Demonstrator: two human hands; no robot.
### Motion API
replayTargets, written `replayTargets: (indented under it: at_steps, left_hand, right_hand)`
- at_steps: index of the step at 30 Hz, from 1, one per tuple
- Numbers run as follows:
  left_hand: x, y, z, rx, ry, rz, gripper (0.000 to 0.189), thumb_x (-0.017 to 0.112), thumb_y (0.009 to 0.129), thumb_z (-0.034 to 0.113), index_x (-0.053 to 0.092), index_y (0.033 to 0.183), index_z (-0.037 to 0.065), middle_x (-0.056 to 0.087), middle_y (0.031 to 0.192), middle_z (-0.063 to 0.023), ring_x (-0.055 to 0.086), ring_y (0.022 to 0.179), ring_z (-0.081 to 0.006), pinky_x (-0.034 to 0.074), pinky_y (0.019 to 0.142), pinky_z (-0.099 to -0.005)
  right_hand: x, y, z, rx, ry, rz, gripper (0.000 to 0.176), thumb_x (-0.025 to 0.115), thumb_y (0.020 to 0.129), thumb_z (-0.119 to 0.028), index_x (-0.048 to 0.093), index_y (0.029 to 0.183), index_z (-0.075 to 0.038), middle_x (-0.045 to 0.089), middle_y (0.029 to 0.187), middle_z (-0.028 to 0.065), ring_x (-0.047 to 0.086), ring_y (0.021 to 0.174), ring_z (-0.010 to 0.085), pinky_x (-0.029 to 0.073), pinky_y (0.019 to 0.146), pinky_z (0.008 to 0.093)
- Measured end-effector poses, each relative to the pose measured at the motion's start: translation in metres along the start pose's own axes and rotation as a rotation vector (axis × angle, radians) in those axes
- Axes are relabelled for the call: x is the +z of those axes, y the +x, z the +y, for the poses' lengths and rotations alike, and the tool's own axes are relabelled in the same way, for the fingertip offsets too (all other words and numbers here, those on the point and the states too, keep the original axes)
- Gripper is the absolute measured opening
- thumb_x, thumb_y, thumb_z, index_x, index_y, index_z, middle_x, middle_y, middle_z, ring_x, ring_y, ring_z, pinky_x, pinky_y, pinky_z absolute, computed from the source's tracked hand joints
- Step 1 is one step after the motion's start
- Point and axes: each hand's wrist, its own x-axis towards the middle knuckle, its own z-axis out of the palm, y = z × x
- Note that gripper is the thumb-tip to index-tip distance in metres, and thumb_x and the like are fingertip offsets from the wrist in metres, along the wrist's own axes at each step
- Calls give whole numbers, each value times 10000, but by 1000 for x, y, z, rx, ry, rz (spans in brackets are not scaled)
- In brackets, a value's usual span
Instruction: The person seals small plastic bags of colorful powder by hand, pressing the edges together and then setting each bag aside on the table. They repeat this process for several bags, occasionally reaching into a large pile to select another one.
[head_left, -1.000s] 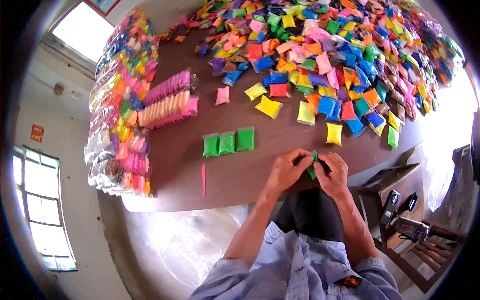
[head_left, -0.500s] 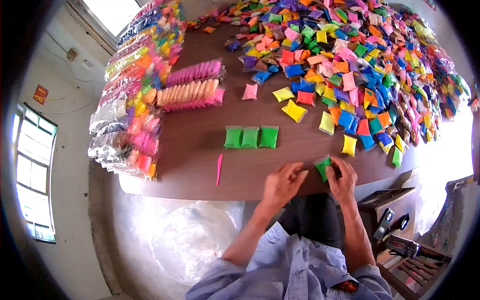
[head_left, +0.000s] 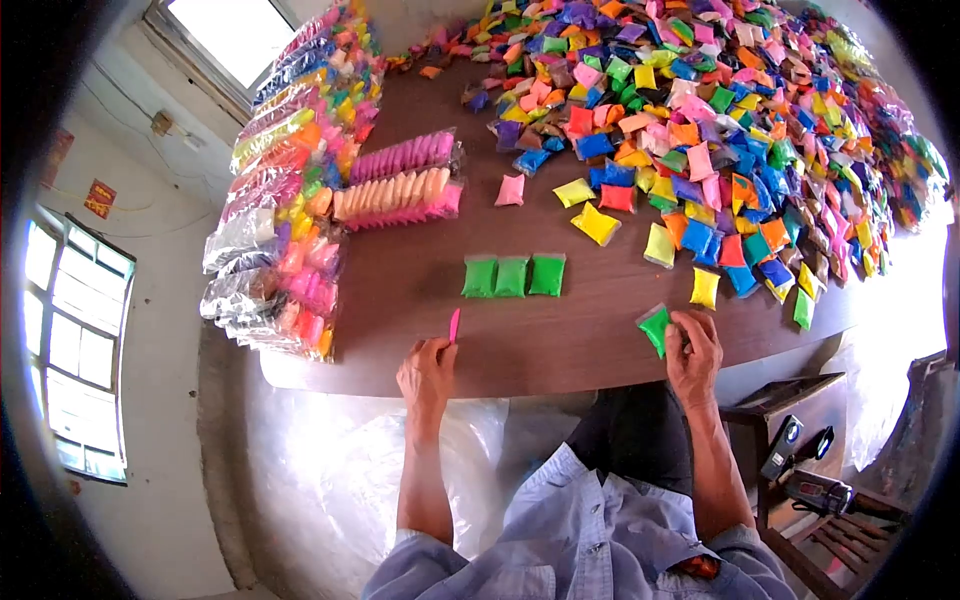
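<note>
My left hand [head_left: 428, 375] is closed at the near edge of the table, its fingertips pinching the lower end of a pink plastic knife [head_left: 455, 325]. The blade end points away from me. Over on the right, my right hand [head_left: 693, 355] grips a small clear packet of green clay-like stuff [head_left: 654, 328] by its side, between thumb and fingers. Between the hands and farther back, three similar packets lie side by side in a row: a left green packet [head_left: 479, 277], a middle green packet [head_left: 511, 277] and a right green packet [head_left: 546, 275].
A large heap of coloured packets [head_left: 690, 150] covers the table's back right. Bagged stacks [head_left: 270, 240] line the left side, with pink and peach packet rows [head_left: 395, 195] beside them. A wooden stool [head_left: 790, 420] holding black devices stands at lower right.
My left hand has moved left, away from the green packet, and taken hold of the pink knife. The right hand still holds the green packet. The view has shifted slightly.
</note>
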Motion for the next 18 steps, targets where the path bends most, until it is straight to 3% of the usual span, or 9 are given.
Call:
replayTargets:
  at_steps: [2,9,12,16,18]
  left_hand:
    - [0,6,-6,-1,47,-44,134,741,920,239,738,954,109,738,964,-108,702,885,-376,550,784,-487]
    - [-11,17,-2,-21,299,-200,138,645,899,181,725,945,79,740,993,-160,706,912,-407,551,807,-517]
    - [-3,19,-14,-26,386,-153,152,626,876,174,718,925,63,730,972,-180,703,901,-417,551,797,-532]
    - [-2,7,-14,59,236,-60,103,641,874,125,683,923,44,704,924,-178,688,848,-427,534,757,-556]
    - [6,-2,2,53,142,-52,72,645,889,88,674,942,48,686,887,-157,682,809,-403,537,732,-509]
  right_hand:
    - [-2,-4,1,50,44,-9,196,721,923,-92,731,1098,-5,689,1101,182,703,966,336,566,837,384]
    - [-6,-8,4,-44,55,15,221,745,883,-93,736,1088,-11,685,1115,175,693,1011,347,565,871,409]
    - [-10,-9,2,-97,12,38,229,754,866,-102,742,1081,-25,680,1141,169,685,1041,354,562,898,427]
    - [-10,-13,11,-143,-17,24,252,764,846,-96,746,1095,-61,668,1203,157,685,1050,349,563,909,425]
    - [-11,-15,12,-150,3,-22,279,769,839,-93,742,1116,-75,664,1213,154,687,1041,341,565,898,424]
